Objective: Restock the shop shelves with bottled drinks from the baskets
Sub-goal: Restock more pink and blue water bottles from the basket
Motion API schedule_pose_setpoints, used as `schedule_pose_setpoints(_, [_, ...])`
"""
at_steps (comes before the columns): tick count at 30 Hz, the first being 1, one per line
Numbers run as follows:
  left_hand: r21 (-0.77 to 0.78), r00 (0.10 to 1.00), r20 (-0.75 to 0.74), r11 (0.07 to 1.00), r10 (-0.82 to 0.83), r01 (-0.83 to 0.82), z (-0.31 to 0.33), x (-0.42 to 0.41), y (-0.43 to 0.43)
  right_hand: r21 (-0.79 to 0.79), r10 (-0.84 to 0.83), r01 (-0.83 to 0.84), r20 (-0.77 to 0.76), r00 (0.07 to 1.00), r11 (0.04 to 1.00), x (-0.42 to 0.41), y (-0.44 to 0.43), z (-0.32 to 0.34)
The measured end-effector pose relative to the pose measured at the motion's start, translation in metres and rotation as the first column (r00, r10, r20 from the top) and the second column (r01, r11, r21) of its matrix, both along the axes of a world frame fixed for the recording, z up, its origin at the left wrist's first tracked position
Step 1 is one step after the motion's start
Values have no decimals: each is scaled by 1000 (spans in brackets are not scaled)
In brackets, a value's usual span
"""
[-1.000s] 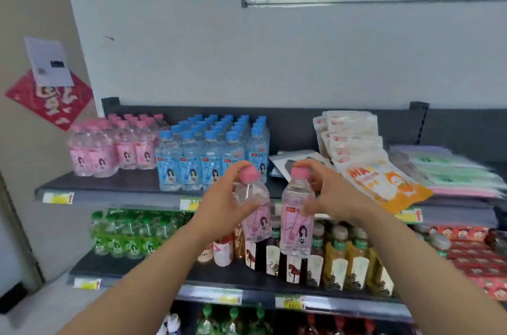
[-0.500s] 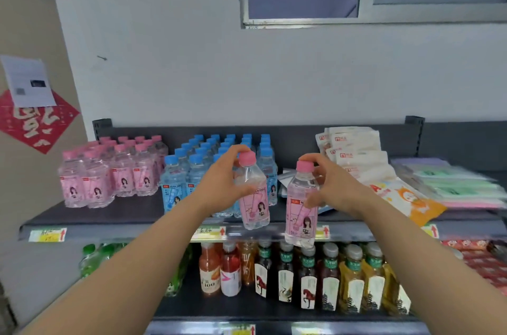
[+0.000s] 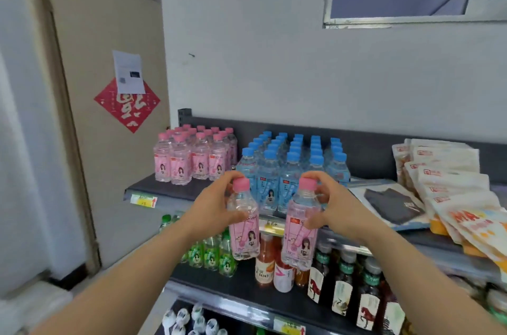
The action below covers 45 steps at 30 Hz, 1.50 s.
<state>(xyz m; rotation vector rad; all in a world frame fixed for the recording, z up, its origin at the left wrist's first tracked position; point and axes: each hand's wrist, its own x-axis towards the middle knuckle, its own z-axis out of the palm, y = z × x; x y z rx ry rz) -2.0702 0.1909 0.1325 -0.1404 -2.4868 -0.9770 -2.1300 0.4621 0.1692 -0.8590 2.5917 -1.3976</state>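
Shelves fill the lower half of the head view, and I see two bare arms reach toward them from the bottom corners. The left hand (image 3: 216, 205) grips a pink-capped bottle (image 3: 244, 230) at its neck and shoulder, with the fingers curled round it just under the cap. The right hand (image 3: 337, 205) grips a second pink-capped bottle (image 3: 300, 236) in the same way. Both bottles are upright in the air, side by side with a gap between them, in front of the front edge of the top shelf (image 3: 170, 189). Each one carries a pink label with a drawn figure.

On the top shelf, a group of shelved pink bottles (image 3: 192, 162) stands at the left end. Just beside it on the right, a block of blue-capped bottles (image 3: 293, 164) stands in rows, directly behind the two held bottles. Further right a flat grey pack (image 3: 389, 203) lies near the front edge, and pale snack bags (image 3: 450, 181) lie stacked at the right end.

On the lower shelf (image 3: 233, 288), green bottles (image 3: 211, 252) stand at the left end and dark bottles with horse labels (image 3: 343, 288) stand toward the right. A red diamond paper (image 3: 127, 105) hangs on the door left of the shelves.
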Motion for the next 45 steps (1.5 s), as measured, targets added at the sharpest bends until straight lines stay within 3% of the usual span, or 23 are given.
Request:
schedule_pose_setpoints(6, [-81, 992, -16, 988, 128, -129, -2, 25, -39, -93, 64, -60, 38, 997, 994, 12, -42, -18])
schedule_pose_setpoints(13, [-194, 971, -66, 951, 230, -239, 24, 20, -89, -91, 70, -75, -59, 996, 993, 18, -87, 1])
schedule_pose_setpoints(22, [-321, 980, -155, 932, 126, -171, 65, -60, -168, -86, -15, 2, -161, 987, 996, -13, -183, 35])
schedule_pose_setpoints(28, [-489, 977, -192, 853, 98, -182, 71, -125, -202, -108, -98, 78, -189, 977, 991, -41, -234, 42])
schedule_pose_setpoints(36, [-660, 983, -158, 730, 95, -177, 51, -191, -227, -51, -212, 206, -177, 961, 977, -74, -266, 31])
schedule_pose_setpoints(45, [-712, 993, -113, 694, 39, -108, 40, -212, -247, 32, -272, 282, -181, 945, 959, -109, -291, 17])
